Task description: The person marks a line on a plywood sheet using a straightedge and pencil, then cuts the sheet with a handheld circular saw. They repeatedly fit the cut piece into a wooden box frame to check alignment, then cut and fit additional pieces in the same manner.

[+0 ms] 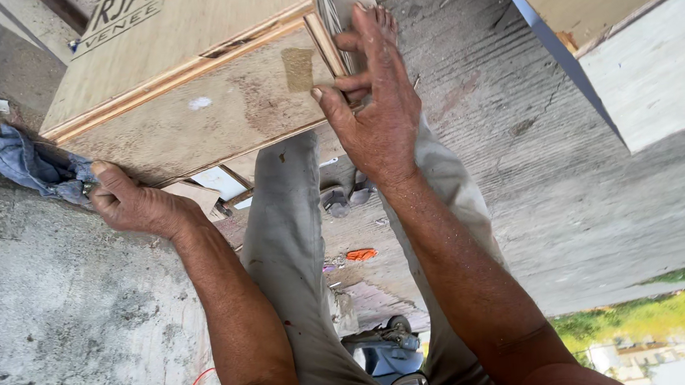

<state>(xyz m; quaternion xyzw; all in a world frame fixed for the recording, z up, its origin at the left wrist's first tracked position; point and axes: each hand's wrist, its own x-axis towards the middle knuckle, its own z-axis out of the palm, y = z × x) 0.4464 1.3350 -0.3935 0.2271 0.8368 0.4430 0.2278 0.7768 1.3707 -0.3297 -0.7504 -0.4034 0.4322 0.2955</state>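
On rough concrete (67, 320), both hands (left hand (133, 205), right hand (372, 104)) grip plywood panels (188, 90).

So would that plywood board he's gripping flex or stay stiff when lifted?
Probably stiff: the plywood board looks thick, with layered edges. Likely heavy, since both the left hand and right hand grip it. Its rough face shouldn't slip.

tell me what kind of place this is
Probably a building site or open-air carpentry spot: both hands, left hand and right hand, grip a plywood board over rough concrete floor, with greenery beyond.
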